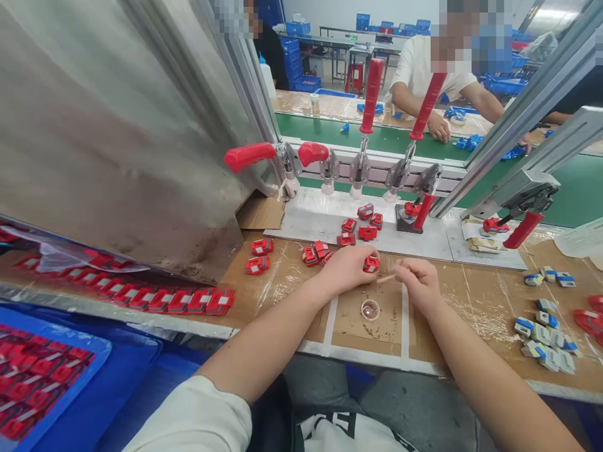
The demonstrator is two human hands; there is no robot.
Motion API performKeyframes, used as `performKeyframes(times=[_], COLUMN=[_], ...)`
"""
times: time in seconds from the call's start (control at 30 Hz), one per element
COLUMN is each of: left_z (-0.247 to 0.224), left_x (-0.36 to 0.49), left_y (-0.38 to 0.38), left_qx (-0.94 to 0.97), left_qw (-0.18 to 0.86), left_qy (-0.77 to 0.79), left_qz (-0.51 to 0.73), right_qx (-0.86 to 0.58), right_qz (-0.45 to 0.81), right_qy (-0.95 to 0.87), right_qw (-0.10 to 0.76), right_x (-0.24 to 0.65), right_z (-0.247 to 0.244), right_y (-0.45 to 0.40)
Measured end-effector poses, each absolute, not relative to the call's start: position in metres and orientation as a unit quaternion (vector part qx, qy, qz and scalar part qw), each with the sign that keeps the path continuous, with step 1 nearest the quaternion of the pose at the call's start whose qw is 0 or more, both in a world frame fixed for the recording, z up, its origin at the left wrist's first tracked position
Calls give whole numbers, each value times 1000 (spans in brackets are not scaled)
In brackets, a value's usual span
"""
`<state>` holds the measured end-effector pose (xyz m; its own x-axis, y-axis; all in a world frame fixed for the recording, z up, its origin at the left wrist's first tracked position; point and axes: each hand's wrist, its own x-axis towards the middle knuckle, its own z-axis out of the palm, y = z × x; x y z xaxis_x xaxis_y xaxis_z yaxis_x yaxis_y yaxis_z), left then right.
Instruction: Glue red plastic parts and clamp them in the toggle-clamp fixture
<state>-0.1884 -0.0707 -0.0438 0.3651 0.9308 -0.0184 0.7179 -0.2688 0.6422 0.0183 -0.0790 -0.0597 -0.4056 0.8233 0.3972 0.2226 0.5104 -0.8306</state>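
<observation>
My left hand [349, 270] is closed around a small red plastic part [371, 263], held just above the bench. Close to it, my right hand [418, 280] pinches a thin wooden stick [387, 277], whose tip points at the red part. Below both hands sits a small round clear dish [370, 309] on a taped cardboard patch. More red parts [321, 249] lie beyond my left wrist, and others [367, 233] rest on the white plate behind it.
Toggle clamps with red handles [372, 94] line the frame behind the plate. One clamp [426, 210] presses a red part. Grey, blue and yellow pieces [549, 336] lie right; a row of red parts [179, 300] runs left. Across the green belt [320, 129], a person handles blue pieces.
</observation>
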Motion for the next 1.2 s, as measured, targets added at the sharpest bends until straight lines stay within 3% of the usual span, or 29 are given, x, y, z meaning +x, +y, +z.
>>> performKeyframes(times=[0.1,0.83,1.2], left_z=[-45,-37,-40], left_x=[-188,-183,-182], left_y=[-71,-72,-72], left_qx=[780,778,771], left_qw=[279,262,253], left_qy=[528,553,566], left_qz=[187,144,149], right_qx=[-406,-395,-412], right_qz=[351,364,220], right_qy=[-699,-719,-753], right_qw=[473,441,464], right_x=[16,9,9], right_z=[-60,-62,-62], right_y=[-75,-75,-79])
